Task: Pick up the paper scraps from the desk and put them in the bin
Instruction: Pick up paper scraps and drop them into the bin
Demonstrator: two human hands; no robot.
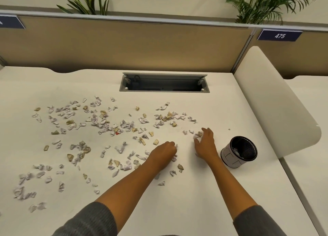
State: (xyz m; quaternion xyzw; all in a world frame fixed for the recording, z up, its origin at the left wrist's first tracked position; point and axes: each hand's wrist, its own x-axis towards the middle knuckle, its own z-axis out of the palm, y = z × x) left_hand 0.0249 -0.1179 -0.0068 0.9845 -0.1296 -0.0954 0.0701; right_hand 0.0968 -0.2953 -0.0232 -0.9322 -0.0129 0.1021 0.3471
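I am seeing the paper scraps (106,124) lying scattered over the tabletop (177,209), most of them left of the bin (238,152), which is standing at the right. My left hand (164,151) is curling its fingers around some scraps. My right hand (204,143) is spreading open, its fingertips touching a scrap (197,134).
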